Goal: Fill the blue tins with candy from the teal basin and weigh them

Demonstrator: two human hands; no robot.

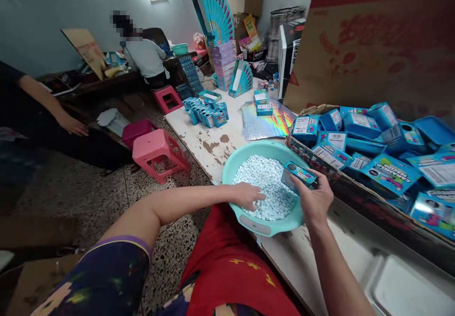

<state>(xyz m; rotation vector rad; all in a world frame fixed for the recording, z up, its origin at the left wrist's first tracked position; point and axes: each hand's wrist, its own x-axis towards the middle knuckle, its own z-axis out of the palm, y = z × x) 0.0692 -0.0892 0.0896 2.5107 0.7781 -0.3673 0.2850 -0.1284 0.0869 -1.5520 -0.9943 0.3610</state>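
A turquoise basin (245, 221) full of small pale blue and white pellets (265, 178) sits at the table edge in front of me. My left hand (249, 196) reaches into the pellets with its fingers apart, the fingertips partly sunk among them. Above the basin's right side, my right hand (316, 193) grips a small blue printed tin (300, 176), tilted over the pellets. A round dark spot shows at the tin's left end. Whether the tin holds anything is hidden from this angle.
To the right, a cardboard box (341, 188) is heaped with blue tins. Several small tins (206, 112) stand in a cluster on the table (216, 150), near a shiny holographic sheet (266, 119). Pink stools (159, 150) and two other people (145, 60) are on the left.
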